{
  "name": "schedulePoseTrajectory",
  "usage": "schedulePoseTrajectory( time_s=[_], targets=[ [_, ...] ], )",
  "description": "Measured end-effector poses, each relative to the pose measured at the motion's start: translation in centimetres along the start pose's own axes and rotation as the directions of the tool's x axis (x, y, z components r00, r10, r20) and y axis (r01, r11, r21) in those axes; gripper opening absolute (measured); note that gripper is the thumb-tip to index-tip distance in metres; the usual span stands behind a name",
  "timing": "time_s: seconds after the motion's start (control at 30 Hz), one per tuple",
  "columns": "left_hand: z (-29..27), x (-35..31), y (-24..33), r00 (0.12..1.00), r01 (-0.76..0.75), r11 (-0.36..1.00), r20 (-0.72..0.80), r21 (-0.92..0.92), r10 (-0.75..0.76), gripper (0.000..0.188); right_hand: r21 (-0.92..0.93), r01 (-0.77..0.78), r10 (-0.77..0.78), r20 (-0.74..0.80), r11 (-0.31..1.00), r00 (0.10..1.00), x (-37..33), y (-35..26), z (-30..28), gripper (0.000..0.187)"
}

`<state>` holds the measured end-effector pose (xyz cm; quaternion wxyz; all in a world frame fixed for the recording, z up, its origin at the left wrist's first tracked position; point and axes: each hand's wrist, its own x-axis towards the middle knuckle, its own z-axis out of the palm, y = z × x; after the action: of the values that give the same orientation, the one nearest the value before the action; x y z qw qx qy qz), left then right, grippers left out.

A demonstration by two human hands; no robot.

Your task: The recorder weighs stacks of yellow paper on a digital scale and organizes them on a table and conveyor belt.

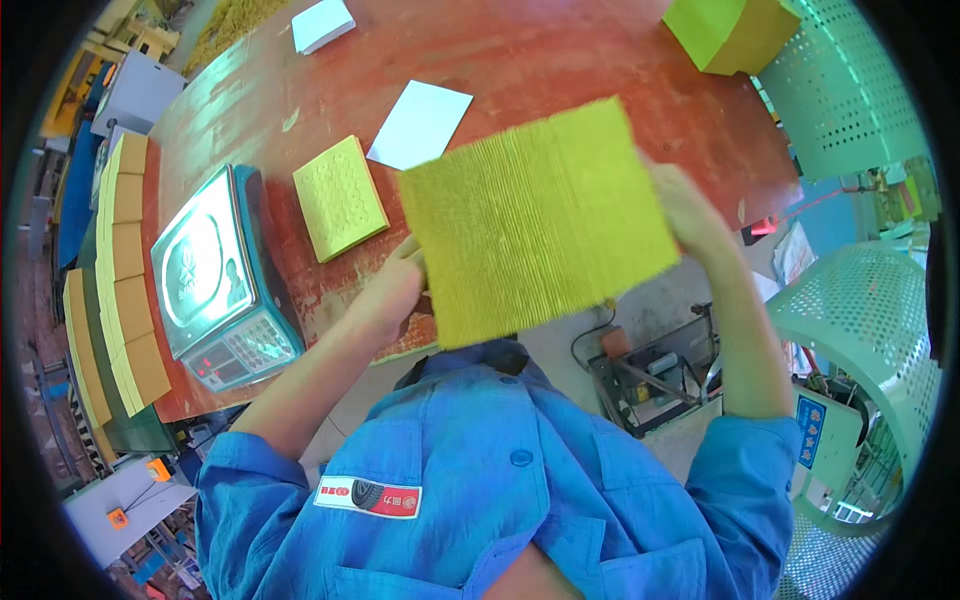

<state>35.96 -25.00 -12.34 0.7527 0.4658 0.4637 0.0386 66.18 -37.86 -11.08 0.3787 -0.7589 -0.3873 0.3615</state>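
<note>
- A row of tan rectangular paper-like blocks [128,260] runs along the left edge of the worn, red-painted counter [560,55].
- A teal digital scale with a shiny metal pan [205,265] sits on the counter, near that row.
- A small white rectangular stack [322,25] lies at the far side.
- A thin yellow rectangular pad with a dimpled top [342,200] lies flat, between the scale and the white sheet.
- The left hand [392,292] is closed on the near left edge of the big stack, its fingers partly hidden.
- A flat white rectangular sheet [420,125] lies just beyond.
- A thick yellow stack of ridged paper sheets [540,220] is held tilted in front of the blue-shirted body, between both hands.
- The right hand [688,210], blurred, grips its right edge, fingertips hidden behind.
- A yellow-green block [730,35] stands at the counter's far right.
- A pale green perforated metal panel [850,85] rises beside it.
</note>
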Motion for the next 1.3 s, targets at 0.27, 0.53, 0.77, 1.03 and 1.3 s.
schedulePoseTrajectory(
  time_s=[0.27, 0.53, 0.77, 1.03, 1.3],
  targets=[
    [-1.2, 1.3, -2.4, 0.991, -0.107, 0.983, -0.063, 0.152, 0.117, 0.044, 0.186, -0.313, 0.299, 0.098, 0.931, 0.949, -0.4, 3.5, 1.8, 0.057],
    [-0.4, 2.1, -7.5, 0.784, -0.499, 0.719, -0.102, 0.483, 0.612, 0.052, 0.798, 0.021, 0.074, -0.082, 0.602, 0.994, -2.7, 5.7, 9.7, 0.055],
    [-1.4, 1.1, -3.5, 0.772, -0.496, 0.689, -0.094, 0.529, 0.628, 0.049, 0.772, -0.019, 0.126, -0.079, 0.635, 0.989, -4.3, 1.5, 7.9, 0.051],
    [-2.1, 0.9, -3.6, 0.905, -0.318, 0.898, -0.185, 0.305, 0.384, 0.051, 0.69, -0.052, 0.16, -0.093, 0.722, 0.983, -3.7, 2.8, 7.7, 0.048],
    [-1.4, 1.6, -1.6, 0.575, -0.735, 0.509, 0.013, 0.448, 0.818, 0.05, 0.817, 0.205, 0.035, -0.264, 0.539, 0.964, -2.5, 0.4, 8.0, 0.039]
  ],
)
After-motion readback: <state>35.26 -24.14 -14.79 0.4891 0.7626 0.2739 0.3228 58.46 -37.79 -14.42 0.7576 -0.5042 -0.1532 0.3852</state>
